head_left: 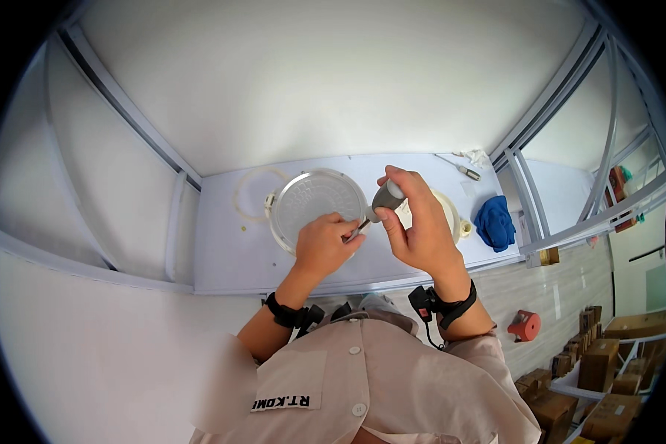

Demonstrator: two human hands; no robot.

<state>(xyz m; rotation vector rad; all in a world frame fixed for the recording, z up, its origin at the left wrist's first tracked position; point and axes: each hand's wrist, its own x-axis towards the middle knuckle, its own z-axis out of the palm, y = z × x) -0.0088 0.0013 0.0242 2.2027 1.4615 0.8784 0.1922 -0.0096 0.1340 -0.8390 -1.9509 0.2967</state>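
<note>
A round disc with a silvery rim and a patterned, translucent face (pixel 317 198) lies on the white table. My left hand (pixel 324 243) is over its near right edge, thumb and fingers pinched together; what lies between them is too small to tell. A screwdriver with a grey handle (pixel 387 197) is in my right hand (pixel 423 226), which curls round the handle. Its metal shaft slants down and left to the fingertips of my left hand. Behind my right hand sits a cream round part (pixel 444 209), mostly covered by the hand.
A thin pale ring (pixel 238 198) lies left of the disc. A blue cloth (pixel 495 224) is at the table's right end, and a second screwdriver (pixel 467 172) behind it. A metal frame (pixel 523 194) borders the table. A red stool (pixel 525 325) and cardboard boxes (pixel 598 364) stand on the floor.
</note>
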